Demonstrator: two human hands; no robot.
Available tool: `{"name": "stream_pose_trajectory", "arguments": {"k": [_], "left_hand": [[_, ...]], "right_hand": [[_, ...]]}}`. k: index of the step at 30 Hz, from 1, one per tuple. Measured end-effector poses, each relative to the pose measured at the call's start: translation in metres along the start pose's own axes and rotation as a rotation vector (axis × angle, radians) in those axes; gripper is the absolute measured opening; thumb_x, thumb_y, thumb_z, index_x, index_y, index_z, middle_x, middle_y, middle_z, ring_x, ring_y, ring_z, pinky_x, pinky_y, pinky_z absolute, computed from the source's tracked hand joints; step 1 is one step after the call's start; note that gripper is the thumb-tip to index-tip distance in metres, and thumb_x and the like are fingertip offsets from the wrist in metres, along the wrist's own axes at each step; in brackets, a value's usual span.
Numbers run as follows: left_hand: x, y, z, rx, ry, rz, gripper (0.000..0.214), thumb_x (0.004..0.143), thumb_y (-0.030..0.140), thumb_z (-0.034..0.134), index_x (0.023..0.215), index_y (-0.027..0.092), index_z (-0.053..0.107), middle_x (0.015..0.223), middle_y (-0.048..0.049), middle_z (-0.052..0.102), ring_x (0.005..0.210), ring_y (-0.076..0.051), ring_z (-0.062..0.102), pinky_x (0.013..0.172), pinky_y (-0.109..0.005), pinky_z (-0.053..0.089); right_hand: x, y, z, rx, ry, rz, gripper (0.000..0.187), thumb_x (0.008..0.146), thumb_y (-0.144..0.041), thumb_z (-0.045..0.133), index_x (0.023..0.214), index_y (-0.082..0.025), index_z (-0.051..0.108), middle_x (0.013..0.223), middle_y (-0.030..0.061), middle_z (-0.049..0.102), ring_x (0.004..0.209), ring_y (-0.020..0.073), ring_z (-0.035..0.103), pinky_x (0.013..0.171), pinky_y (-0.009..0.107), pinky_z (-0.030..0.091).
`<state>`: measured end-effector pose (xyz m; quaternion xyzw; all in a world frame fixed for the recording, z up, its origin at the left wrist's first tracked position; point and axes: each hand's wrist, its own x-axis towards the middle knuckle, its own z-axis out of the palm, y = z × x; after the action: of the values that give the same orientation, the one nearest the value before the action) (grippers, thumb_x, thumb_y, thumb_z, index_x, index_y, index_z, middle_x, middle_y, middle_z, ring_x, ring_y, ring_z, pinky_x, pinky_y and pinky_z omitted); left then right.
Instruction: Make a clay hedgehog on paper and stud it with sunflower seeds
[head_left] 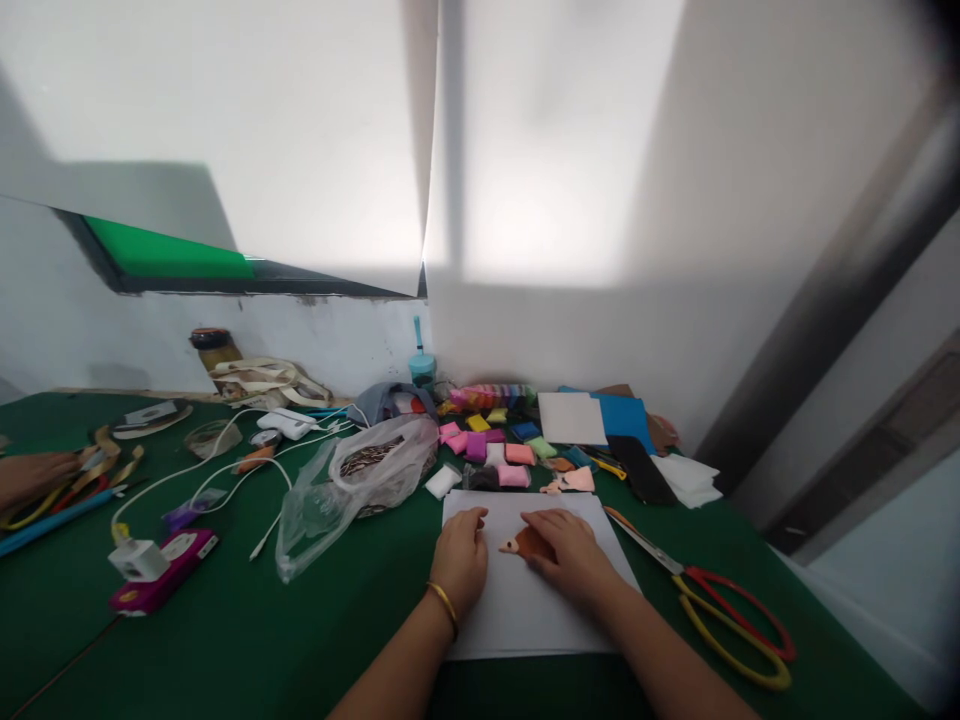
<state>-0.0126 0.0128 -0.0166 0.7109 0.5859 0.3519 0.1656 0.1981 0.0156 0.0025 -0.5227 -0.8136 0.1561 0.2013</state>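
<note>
A small brown clay figure (532,543) with a pale pointed snout and a dark eye lies on stacked white paper (525,625). My right hand (570,555) curves over its back and right side, fingers and thumb gripping it; part of the figure is hidden beneath. On the left part of the paper rests my left hand (461,555), fingers loosely bent and nothing visible in them. A gold bangle (444,607) circles that wrist. Just beyond the sheets sit several small packs of coloured clay (514,476), along with a peach clay piece (577,479).
Large scissors (705,590) with red and yellow handles lie right of the paper. A clear plastic bag (330,510), white cables (217,490) and a magenta power bank (165,575) occupy the left. Another person's hand (41,480) is at the far left among ribbons.
</note>
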Motion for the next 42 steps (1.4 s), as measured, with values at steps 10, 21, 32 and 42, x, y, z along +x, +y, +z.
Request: {"name": "stream_pose_trajectory", "arguments": {"k": [10, 21, 32, 42], "left_hand": [[0.011, -0.012, -0.018, 0.073, 0.129, -0.071, 0.033, 0.078, 0.012, 0.046, 0.11, 0.017, 0.055, 0.095, -0.006, 0.058, 0.09, -0.017, 0.053, 0.083, -0.029, 0.04], [0.022, -0.009, -0.025, 0.48, -0.095, -0.105, 0.022, 0.081, 0.034, 0.052, 0.099, 0.032, 0.065, 0.098, -0.0041, 0.058, 0.095, -0.021, 0.05, 0.079, -0.033, 0.034], [0.029, -0.014, -0.026, 0.246, 0.06, -0.131, 0.022, 0.086, 0.022, 0.044, 0.101, 0.019, 0.06, 0.099, -0.006, 0.064, 0.092, -0.017, 0.056, 0.08, -0.028, 0.037], [0.025, -0.01, -0.015, 0.095, -0.018, -0.044, 0.026, 0.086, 0.028, 0.044, 0.086, 0.018, 0.068, 0.086, -0.0053, 0.067, 0.084, -0.017, 0.058, 0.078, -0.028, 0.041]], "right_hand": [[0.006, 0.031, 0.004, 0.175, 0.151, 0.047, 0.052, 0.079, -0.04, 0.051, 0.128, -0.024, 0.048, 0.13, 0.0072, 0.051, 0.121, 0.0252, 0.042, 0.101, 0.042, 0.03], [0.013, 0.061, 0.013, 0.402, 0.324, 0.163, 0.036, 0.081, -0.037, 0.048, 0.112, -0.021, 0.06, 0.113, 0.0079, 0.061, 0.106, 0.0232, 0.055, 0.094, 0.04, 0.042], [0.013, 0.057, 0.012, 0.311, 0.309, 0.18, 0.035, 0.084, -0.036, 0.044, 0.109, -0.019, 0.06, 0.113, 0.0084, 0.061, 0.106, 0.022, 0.054, 0.095, 0.038, 0.041], [0.015, 0.054, 0.011, 0.296, 0.303, 0.169, 0.035, 0.084, -0.036, 0.043, 0.108, -0.018, 0.061, 0.11, 0.0082, 0.061, 0.104, 0.0211, 0.056, 0.093, 0.036, 0.042]]}}
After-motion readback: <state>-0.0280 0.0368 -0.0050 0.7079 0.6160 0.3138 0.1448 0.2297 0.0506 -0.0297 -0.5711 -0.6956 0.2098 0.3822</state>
